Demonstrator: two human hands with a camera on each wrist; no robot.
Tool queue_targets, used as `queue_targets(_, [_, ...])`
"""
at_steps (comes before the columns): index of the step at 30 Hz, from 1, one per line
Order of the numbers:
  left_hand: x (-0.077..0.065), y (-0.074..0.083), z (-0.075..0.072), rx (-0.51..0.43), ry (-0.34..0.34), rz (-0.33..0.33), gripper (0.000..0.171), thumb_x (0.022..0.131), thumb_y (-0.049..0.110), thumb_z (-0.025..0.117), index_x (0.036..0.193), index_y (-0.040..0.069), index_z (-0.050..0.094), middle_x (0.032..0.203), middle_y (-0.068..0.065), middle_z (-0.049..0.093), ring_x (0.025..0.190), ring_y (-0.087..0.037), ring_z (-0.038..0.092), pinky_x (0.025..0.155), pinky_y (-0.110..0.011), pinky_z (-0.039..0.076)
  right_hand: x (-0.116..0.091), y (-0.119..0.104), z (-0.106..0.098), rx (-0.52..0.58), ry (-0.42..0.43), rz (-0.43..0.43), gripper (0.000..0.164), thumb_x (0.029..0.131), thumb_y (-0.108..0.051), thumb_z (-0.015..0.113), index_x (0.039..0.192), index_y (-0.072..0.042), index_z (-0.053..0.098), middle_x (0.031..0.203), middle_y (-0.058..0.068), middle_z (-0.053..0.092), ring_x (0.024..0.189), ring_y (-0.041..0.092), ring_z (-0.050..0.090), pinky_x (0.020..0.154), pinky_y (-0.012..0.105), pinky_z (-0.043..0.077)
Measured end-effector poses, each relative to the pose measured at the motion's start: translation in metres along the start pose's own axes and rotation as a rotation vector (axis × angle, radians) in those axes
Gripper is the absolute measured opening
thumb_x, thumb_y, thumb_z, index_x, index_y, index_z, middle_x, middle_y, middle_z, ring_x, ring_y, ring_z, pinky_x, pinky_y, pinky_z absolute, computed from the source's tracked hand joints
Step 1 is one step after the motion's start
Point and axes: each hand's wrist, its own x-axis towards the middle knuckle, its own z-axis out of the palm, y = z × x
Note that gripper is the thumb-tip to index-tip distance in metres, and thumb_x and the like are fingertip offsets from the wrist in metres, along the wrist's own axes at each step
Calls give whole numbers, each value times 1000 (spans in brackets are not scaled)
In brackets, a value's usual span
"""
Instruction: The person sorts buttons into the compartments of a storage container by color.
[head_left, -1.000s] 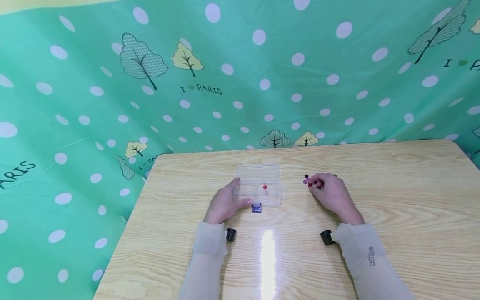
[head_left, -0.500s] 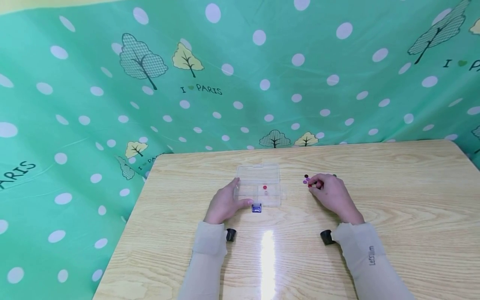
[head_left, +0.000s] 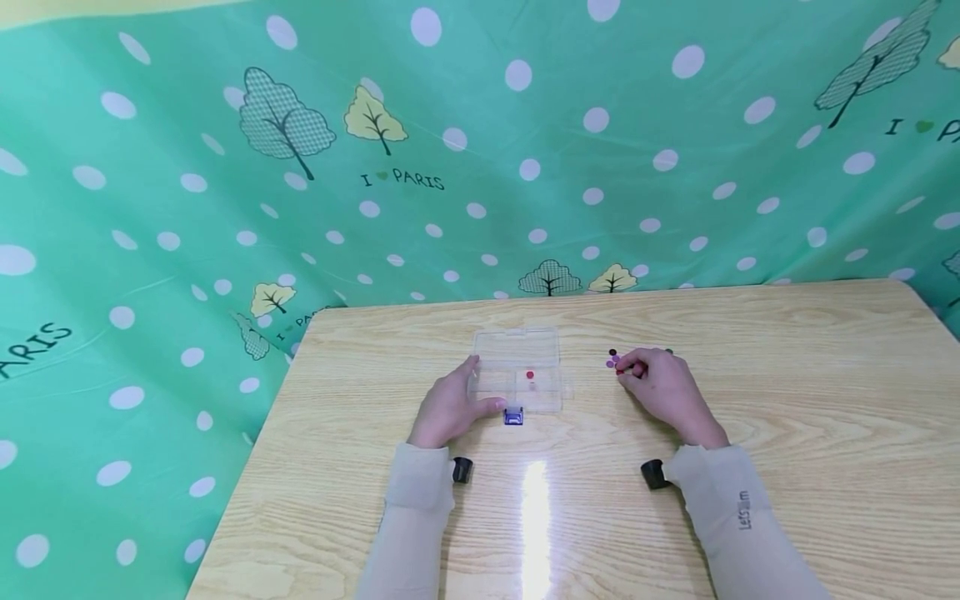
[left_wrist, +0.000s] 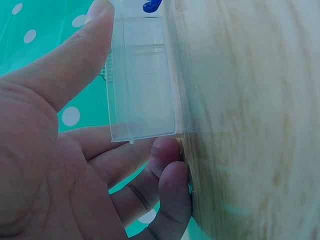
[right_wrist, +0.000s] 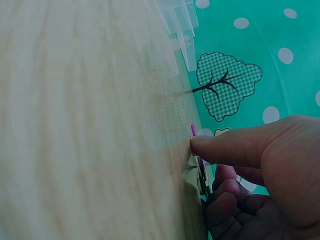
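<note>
My left hand (head_left: 448, 408) grips a clear plastic box (head_left: 517, 348) by its left end, thumb along the front edge and fingers at the side. The box lies open, its lid folded back, with dividers inside and a blue clasp (head_left: 513, 417) at the front. One red disc (head_left: 530, 375) sits in a right-hand compartment. To the right, my right hand (head_left: 663, 390) has thumb and index finger pinched at another small red disc (head_left: 619, 372) on the table. Purple discs (head_left: 611, 364) and a black disc (head_left: 612, 352) lie just left of the fingertips; the hand hides part of this group.
A green disc (head_left: 669, 351) shows behind my right hand. The wooden table (head_left: 810, 375) ends at a green dotted cloth (head_left: 480, 167) hanging behind and to the left. Black wrist cameras (head_left: 654, 475) are strapped under both wrists. Bright light reflects near the front.
</note>
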Motion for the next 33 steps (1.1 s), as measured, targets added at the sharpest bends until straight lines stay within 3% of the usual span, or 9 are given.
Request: queue_targets(33, [0,3,-1,-2,0,-4,95,82,40,83,155,4,36,153,-19,44,140,-37,42,113,-50,38,0,1,-1,3,-20,18,13,96,-10,66,105,-4,73,86,7,61,77,22,52,67,33,41])
